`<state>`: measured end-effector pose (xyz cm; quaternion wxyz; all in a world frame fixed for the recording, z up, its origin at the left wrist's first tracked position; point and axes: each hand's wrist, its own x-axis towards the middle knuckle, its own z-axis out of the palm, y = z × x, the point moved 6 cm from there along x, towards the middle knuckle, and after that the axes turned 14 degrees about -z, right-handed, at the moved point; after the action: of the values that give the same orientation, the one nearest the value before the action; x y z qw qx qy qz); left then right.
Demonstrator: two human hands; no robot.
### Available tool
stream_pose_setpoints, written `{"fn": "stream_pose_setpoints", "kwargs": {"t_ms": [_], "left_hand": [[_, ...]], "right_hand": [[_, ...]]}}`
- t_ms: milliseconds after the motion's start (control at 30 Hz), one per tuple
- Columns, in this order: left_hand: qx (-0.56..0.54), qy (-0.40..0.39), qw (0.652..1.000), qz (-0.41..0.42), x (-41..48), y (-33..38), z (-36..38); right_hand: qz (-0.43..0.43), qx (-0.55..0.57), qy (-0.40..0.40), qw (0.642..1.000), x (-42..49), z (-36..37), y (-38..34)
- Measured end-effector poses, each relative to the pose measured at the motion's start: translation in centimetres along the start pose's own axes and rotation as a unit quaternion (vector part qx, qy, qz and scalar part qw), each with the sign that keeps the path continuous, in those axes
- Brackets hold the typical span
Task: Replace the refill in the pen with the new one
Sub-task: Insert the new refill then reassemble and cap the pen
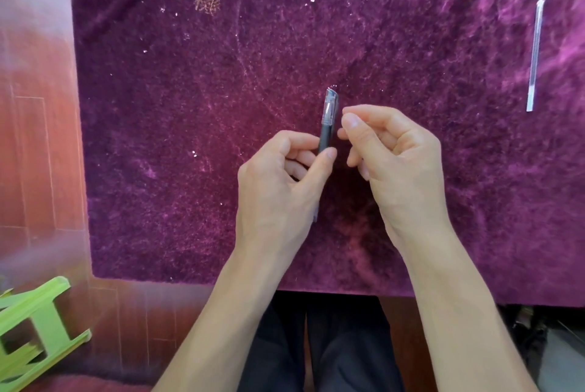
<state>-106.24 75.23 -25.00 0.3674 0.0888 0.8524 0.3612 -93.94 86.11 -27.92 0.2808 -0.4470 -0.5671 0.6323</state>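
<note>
I see the pen (326,125) near the middle of the purple cloth (190,138), pinched in my left hand (278,182). My right hand (392,154) curls just beside it, fingers together. The refill (535,49) lies by the right edge.

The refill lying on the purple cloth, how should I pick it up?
Pinch the refill around its middle, coming straight down from above, one fingertip on each long side. It lies flat and thin on the fuzzy cloth, apart from everything else, so a middle grip should keep it level.

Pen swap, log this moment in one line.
left hand: holds pen, cap on | right hand: beside cap, apart | refill: on cloth, far right, untouched
</note>
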Motion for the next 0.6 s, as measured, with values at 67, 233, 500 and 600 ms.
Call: {"fn": "stream_pose_setpoints", "kwargs": {"t_ms": [67, 233, 500, 600], "left_hand": [[0.016, 0.022, 1.000, 0.007, 1.4, 0.8, -0.1], [0.044, 0.060, 0.997, 0.017, 5.1, 3.5, -0.4], [0.121, 0.108, 0.986, 0.029, 9.2, 8.1, -0.8], [0.154, 0.114, 0.981, 0.020, 9.7, 8.4, -0.9]], "right_hand": [[0.006, -0.014, -0.005, 1.000, -0.1, -0.5, 0.2], [0.012, -0.060, -0.018, 0.998, -0.8, -1.6, 0.5], [0.089, -0.100, 0.014, 0.991, -2.0, -3.0, 0.2], [0.120, -0.106, 0.018, 0.987, -2.6, -3.3, -0.2]]}}
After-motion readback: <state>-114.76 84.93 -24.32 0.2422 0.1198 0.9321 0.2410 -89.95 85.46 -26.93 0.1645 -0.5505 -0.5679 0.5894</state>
